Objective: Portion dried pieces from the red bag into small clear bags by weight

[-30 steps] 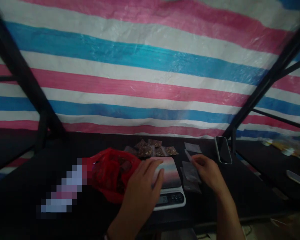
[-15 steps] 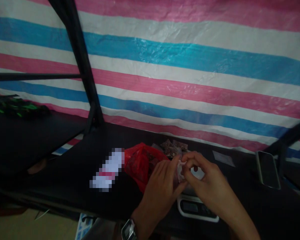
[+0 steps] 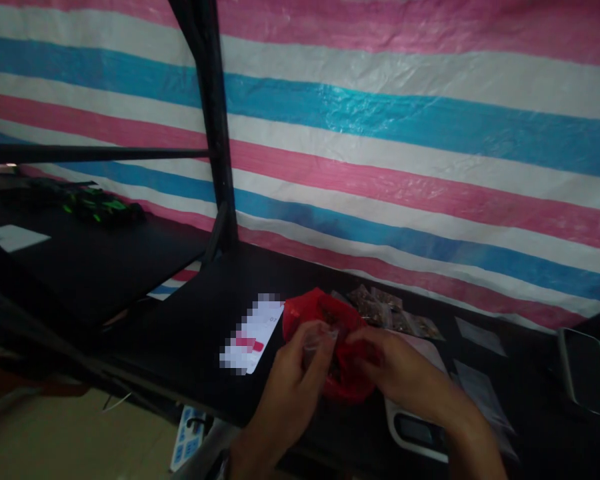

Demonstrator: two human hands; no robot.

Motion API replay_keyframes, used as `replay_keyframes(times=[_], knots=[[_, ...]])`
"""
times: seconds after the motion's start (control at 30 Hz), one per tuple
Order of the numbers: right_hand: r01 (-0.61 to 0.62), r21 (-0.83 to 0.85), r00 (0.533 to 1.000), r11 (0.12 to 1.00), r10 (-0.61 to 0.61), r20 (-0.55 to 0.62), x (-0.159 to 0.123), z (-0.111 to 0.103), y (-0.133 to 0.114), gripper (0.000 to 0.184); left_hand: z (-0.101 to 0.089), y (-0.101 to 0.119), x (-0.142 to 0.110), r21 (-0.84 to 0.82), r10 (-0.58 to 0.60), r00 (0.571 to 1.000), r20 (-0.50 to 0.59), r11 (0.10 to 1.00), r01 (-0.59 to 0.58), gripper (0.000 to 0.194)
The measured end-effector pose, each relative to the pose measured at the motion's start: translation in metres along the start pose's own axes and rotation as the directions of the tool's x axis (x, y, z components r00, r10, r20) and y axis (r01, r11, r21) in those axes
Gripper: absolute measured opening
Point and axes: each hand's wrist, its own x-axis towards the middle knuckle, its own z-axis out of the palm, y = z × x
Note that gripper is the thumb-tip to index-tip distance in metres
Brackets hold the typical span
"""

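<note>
My left hand (image 3: 300, 370) pinches a small clear plastic bag (image 3: 326, 341) above the near side of a red plastic bag (image 3: 305, 310). My right hand (image 3: 405, 370) is at the red bag's right side, fingers curled around its red plastic; the fingertips are dark and blurred. Dark small pieces show inside the red bag's open mouth. Beside it, partly under my right forearm, lies a white digital scale (image 3: 397, 427) with a dark display. Several small clear bags filled with brownish pieces (image 3: 380, 308) lie behind the scale.
Flat clear bags (image 3: 480, 337) and a phone (image 3: 587, 373) lie on the right of the black table. A lit, pixelated screen (image 3: 253, 337) sits left of the red bag. Black frame posts (image 3: 219, 133) and a striped sheet stand behind. A green-black toy car (image 3: 100, 205) rests on the left table.
My hands have moved from above the scale to the red bag and drawn apart. The scale's pan now shows. The camera has turned left.
</note>
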Motion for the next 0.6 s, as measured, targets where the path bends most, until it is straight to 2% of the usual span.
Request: replay_keyframes(times=[0.1, 0.2, 0.3, 0.37, 0.43, 0.53, 0.6], knots=[[-0.114, -0.190, 0.990, 0.975, 0.129, 0.064, 0.003, 0.011, 0.013, 0.035, -0.004, -0.011, -0.019, 0.050, -0.084, 0.986, 0.143, 0.996, 0.077, 0.034], [-0.124, -0.320, 0.980, 0.939, 0.166, 0.107, 0.003, 0.007, 0.003, 0.030, -0.003, -0.018, -0.032, 0.170, -0.090, 0.964, 0.250, 0.984, 0.048, 0.029], [-0.073, -0.239, 0.975, 0.968, 0.120, 0.189, -0.005, -0.008, -0.012, 0.015, -0.002, -0.023, -0.035, 0.282, -0.111, 0.959, 0.262, 0.959, 0.034, 0.032], [-0.084, -0.164, 0.961, 0.983, 0.124, 0.245, -0.017, -0.021, -0.014, 0.021, -0.003, -0.027, -0.034, 0.314, -0.131, 0.958, 0.254, 0.948, 0.046, 0.035], [-0.149, -0.141, 0.944, 0.979, 0.183, 0.274, -0.033, -0.032, -0.009, 0.027, -0.004, -0.030, -0.032, 0.319, -0.123, 0.964, 0.238, 0.947, 0.042, 0.035], [-0.286, -0.231, 0.924, 0.930, 0.331, 0.192, -0.052, -0.045, -0.001, 0.034, -0.007, -0.033, -0.028, 0.327, -0.052, 0.980, 0.190, 0.945, -0.013, 0.034], [-0.307, -0.286, 0.938, 0.908, 0.339, 0.069, -0.053, -0.047, -0.002, 0.039, -0.009, -0.032, -0.027, 0.335, 0.023, 0.988, 0.154, 0.939, -0.075, 0.033]])
